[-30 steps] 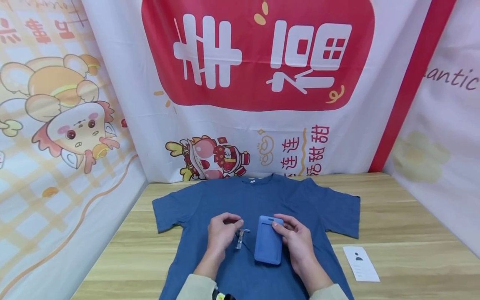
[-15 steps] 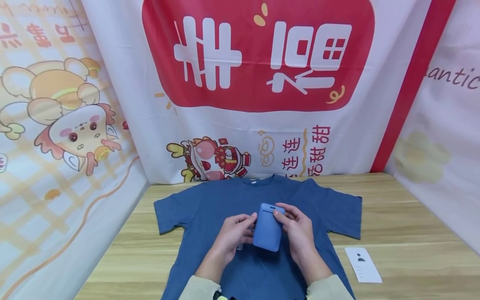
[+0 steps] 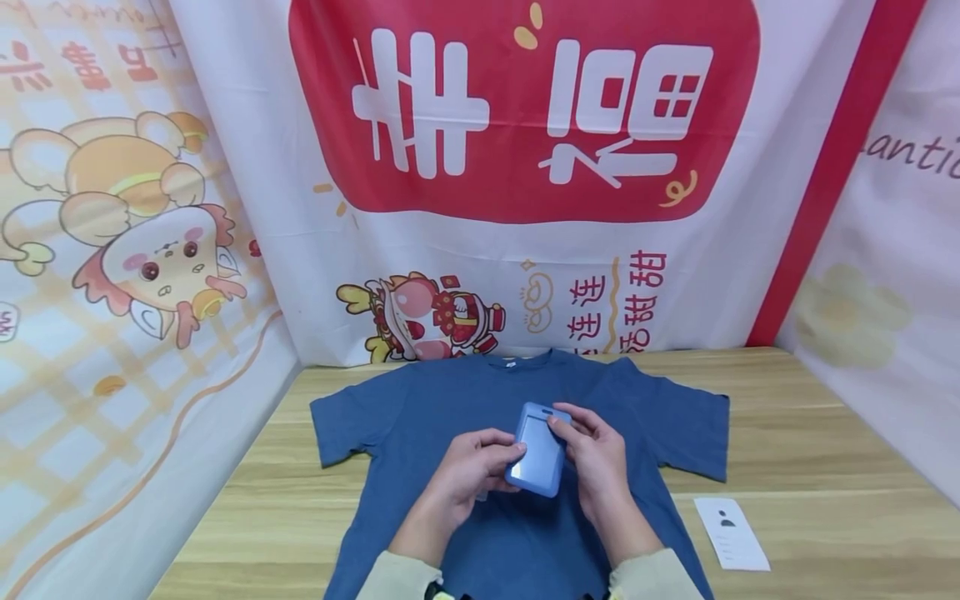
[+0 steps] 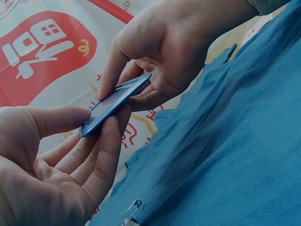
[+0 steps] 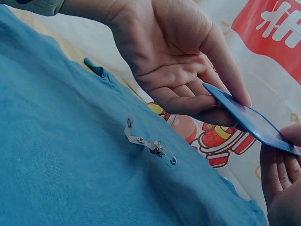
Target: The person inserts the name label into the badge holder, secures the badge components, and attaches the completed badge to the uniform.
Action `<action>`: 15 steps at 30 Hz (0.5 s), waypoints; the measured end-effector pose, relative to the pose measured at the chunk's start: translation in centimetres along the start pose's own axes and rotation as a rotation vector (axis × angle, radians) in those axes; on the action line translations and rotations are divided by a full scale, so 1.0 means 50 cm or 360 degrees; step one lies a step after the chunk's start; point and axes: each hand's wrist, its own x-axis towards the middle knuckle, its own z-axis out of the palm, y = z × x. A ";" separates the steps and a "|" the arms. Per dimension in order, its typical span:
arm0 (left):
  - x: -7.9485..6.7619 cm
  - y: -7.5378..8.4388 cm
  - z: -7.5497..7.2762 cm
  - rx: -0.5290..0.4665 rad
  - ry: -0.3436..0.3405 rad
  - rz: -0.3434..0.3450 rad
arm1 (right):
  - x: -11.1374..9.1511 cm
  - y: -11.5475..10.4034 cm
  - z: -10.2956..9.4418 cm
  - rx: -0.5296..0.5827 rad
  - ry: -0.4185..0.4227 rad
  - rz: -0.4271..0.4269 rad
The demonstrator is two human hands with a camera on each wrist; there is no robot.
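- Backdrop: white hanging cloth (image 3: 450, 242) printed with a red panel and cartoon figures, standing behind a wood-grain desk (image 3: 780, 417).
- Garment: blue short-sleeved fabric T-shirt (image 3: 465, 392), spread on the desk beneath both hands.
- Principal item: blue rectangular plastic card holder (image 3: 540, 457) with a slot at one end, held tilted above the T-shirt, between the hands.
- Left hand (image 3: 476, 467): thumb on the upper face, other fingers beneath, pinching the holder's lower end.
- Right hand (image 3: 596, 454): gripping the slotted end, thumb on the face, other fingers behind.
- Fastener: small metal clip with translucent strap and safety pin (image 5: 157, 147), resting on the T-shirt, held by neither hand.
- Card: white rectangular card with a dark printed figure (image 3: 731, 533), lying on the desk beside the T-shirt, to the person's right.
- Handling note, by judgement: inspecting and steadying the holder called for light, even pressure at opposite ends, thumbs near the rim, the slot uncovered, and the pin kept clear of the fabric.
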 end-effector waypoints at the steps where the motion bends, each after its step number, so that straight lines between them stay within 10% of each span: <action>1: 0.000 0.000 0.001 0.0001 0.0003 -0.0002 | -0.001 0.001 -0.001 0.0002 -0.0005 0.0001; 15: -0.003 -0.006 0.010 0.0407 0.0311 0.0304 | 0.000 0.008 -0.016 -0.0207 -0.0036 -0.0076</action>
